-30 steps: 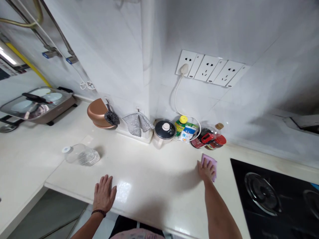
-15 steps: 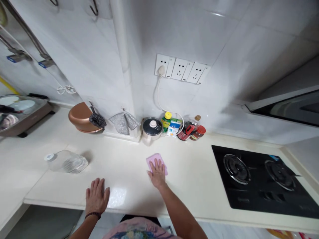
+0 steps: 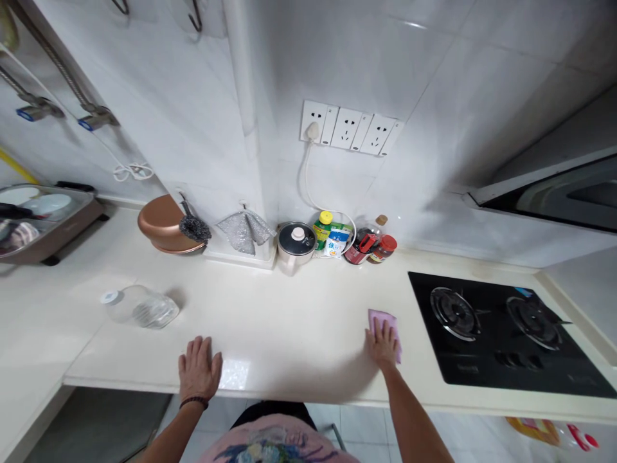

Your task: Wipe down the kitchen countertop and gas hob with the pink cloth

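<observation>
My right hand (image 3: 382,344) lies flat, fingers spread, on a pink cloth (image 3: 388,321) pressed to the cream countertop (image 3: 289,321), just left of the black gas hob (image 3: 501,334). My left hand (image 3: 199,368) rests palm down with fingers open near the counter's front edge and holds nothing. A clear plastic jar (image 3: 139,307) lies on its side to the left of that hand.
Along the back wall stand a small lidded pot (image 3: 295,243), bottles and jars (image 3: 354,241), a grey rag (image 3: 245,230) and a copper pan (image 3: 164,224) with a scourer. An electric grill pan (image 3: 33,222) sits far left. A wall socket strip (image 3: 349,127) holds one plug.
My right hand slid the pink cloth from the middle of the counter rightwards to beside the hob. My left hand stayed planted. The view shifted slightly.
</observation>
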A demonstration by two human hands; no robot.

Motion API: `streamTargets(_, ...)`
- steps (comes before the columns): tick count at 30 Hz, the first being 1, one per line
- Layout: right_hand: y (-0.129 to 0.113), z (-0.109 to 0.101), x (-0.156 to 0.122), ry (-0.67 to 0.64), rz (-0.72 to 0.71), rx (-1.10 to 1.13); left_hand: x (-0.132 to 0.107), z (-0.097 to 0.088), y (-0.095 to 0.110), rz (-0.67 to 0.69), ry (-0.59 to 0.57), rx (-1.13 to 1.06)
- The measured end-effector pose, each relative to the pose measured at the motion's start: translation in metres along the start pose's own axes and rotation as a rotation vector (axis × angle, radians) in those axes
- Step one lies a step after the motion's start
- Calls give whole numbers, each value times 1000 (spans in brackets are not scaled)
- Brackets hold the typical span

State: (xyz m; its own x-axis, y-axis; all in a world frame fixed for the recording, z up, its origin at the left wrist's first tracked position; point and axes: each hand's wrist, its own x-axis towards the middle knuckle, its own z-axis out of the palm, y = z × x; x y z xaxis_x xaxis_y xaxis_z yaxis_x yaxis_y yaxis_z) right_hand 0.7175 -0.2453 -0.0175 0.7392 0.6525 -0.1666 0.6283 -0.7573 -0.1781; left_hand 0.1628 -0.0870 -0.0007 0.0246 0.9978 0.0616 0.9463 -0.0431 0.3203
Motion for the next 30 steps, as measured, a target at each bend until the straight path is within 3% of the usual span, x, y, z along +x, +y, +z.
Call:
streamTargets(3,17,-2,-2,74,130,26,-1,-1,0,15,6,-9)
streamTargets(5,4,-1,-12,109,180,37,-1,-1,0,22,13,-18)
streamTargets(7,-24,4,-26,106,165,37,-1,-1,-1,26,17,-32)
streamTargets(14,-133,38,-100,39,-250,15,-1,-3,0,26,3,-48)
streamTargets(20,-178,52,-173,-140,-595,16,0,-8,3,9,-45,-41)
streamTargets(23,-173,49,-192,-175,-713,38,2,-9,4,5,-62,-44)
streamTargets(25,-156,47,-196,-172,-721,38,2,-10,5,1,-75,-41)
streamTargets(30,-77,37,-181,-61,-469,-50,3,-14,7,3,-90,-48)
